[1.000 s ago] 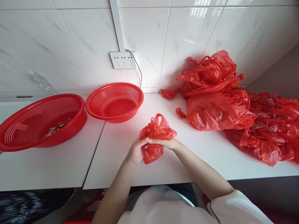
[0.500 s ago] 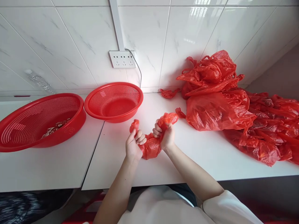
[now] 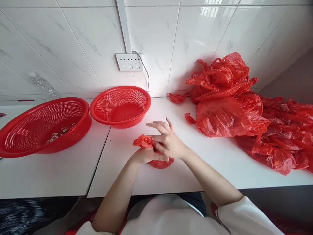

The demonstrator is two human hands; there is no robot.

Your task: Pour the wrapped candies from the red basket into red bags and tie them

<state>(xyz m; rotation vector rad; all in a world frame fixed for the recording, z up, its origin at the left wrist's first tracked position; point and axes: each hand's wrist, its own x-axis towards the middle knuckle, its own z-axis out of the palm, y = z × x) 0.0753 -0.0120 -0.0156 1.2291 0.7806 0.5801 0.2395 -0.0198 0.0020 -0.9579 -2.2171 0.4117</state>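
Note:
A red plastic bag (image 3: 161, 164), gathered and bulging below, rests at the front of the white table. My left hand (image 3: 144, 155) is closed round its upper part, and a crumpled end sticks out above the thumb side. My right hand (image 3: 170, 141) crosses over the left one with fingers spread and partly raised. Its lower fingers overlap the bag and my left hand; whether they press on the plastic I cannot tell.
Two red plastic colanders (image 3: 121, 122) stand to the left; the nearer-left colander (image 3: 73, 138) holds small pale and brown pieces. Many red plastic bags (image 3: 230, 117) are heaped on the right. A power strip (image 3: 129, 62) is on the tiled wall; a clear bottle (image 3: 44, 85) lies behind.
My right hand has let go of the bag's right end, spread its fingers and moved left over my left hand. The bag's two ends have come closer together.

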